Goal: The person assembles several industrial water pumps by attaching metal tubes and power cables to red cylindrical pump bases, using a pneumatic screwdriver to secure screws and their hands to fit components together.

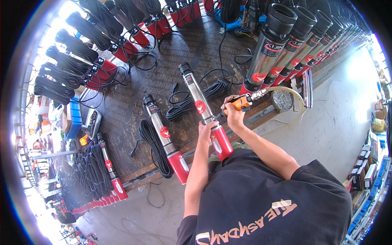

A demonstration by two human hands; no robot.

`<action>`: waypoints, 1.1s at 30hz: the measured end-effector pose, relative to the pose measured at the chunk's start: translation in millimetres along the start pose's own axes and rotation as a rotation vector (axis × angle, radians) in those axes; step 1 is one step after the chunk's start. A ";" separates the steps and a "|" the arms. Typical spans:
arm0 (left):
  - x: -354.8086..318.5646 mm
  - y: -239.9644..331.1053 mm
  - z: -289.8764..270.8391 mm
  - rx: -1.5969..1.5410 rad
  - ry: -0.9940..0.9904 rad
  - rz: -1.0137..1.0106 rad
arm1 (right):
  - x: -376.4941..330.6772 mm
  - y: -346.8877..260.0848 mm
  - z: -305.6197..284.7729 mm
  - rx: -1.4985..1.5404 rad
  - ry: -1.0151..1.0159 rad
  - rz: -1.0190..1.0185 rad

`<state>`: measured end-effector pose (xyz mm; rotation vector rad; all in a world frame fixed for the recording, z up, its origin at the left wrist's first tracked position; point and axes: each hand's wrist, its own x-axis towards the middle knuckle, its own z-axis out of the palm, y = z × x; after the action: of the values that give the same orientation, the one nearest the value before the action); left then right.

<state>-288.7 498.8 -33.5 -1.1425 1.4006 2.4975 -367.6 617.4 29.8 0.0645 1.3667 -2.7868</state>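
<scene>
My left hand [205,130] is wrapped round a submersible pump [200,107] just above its red lower part. The pump has a steel body and a black top, and lies across the bench edge, its red end toward me. In my right hand [234,115] is an orange air screwdriver [241,103], its tip against or close beside the pump near the red part. A hose fitting [257,95] joins the tool's back end. A coiled black cable [196,100] lies beside the pump. Left of it rests a second pump [162,131] with its own cable coil [153,148].
Tall steel pumps [267,49] stand in a row on the right, near a round container of small metal parts [282,101]. Red pumps with bundled cables [102,71] line the bench's far left. A blue bin [74,118] sits at the left edge. A pale hose [300,98] loops off the right side.
</scene>
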 end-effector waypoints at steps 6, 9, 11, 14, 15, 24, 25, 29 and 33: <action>-0.2 1.1 1.0 0.001 0.005 -0.010 | -0.9 1.2 4.2 -0.014 0.008 -0.027; -2.2 2.4 2.1 0.003 0.005 -0.005 | -0.5 0.9 4.4 -0.026 0.010 -0.041; -2.4 2.7 2.1 0.007 0.006 -0.003 | 0.3 0.0 5.0 -0.039 0.006 -0.050; -1.6 3.1 2.1 0.029 0.013 -0.009 | 1.8 0.1 3.0 -0.065 0.003 -0.045; -1.2 3.0 1.5 0.034 0.011 -0.011 | 1.7 0.0 2.9 -0.065 0.006 -0.037; -0.1 1.5 1.5 0.031 0.031 -0.012 | -2.0 -2.0 2.4 -0.038 -0.042 -0.024; -1.1 3.4 2.1 0.033 0.024 -0.020 | -2.1 -1.9 1.0 -0.018 -0.057 -0.005; -5.1 7.2 5.5 0.031 0.019 -0.036 | -1.7 0.4 0.2 -0.066 -0.042 0.007; -2.1 3.0 2.1 0.000 0.010 -0.012 | -2.1 -0.2 3.2 -0.040 -0.030 0.017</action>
<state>-289.5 499.3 -29.4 -1.1614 1.3925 2.4873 -365.6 615.0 32.0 0.0320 1.4080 -2.7338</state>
